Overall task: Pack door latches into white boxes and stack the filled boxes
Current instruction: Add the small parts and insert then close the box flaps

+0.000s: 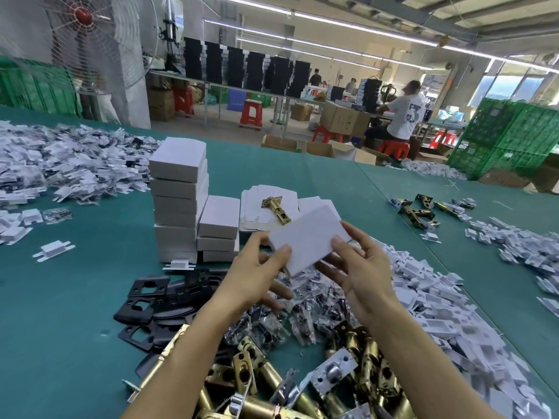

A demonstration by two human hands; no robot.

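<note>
White cardboard fills both my hands: the closed box (308, 240) hangs tilted above the green table (75, 297), just in front of the two stacks. My left hand (257, 273) pinches its near-left corner, thumb on top, and my right hand (360, 267) grips its right end the same way. I judge it bound for the short stack (219, 228), and the danger is the tall stack (178, 201) just beside it, whose upper boxes sit unevenly, so a nudge on the way down could topple them. I cannot tell whether the end flap is tucked, so a slack grip might let whatever is inside slide out.
</note>
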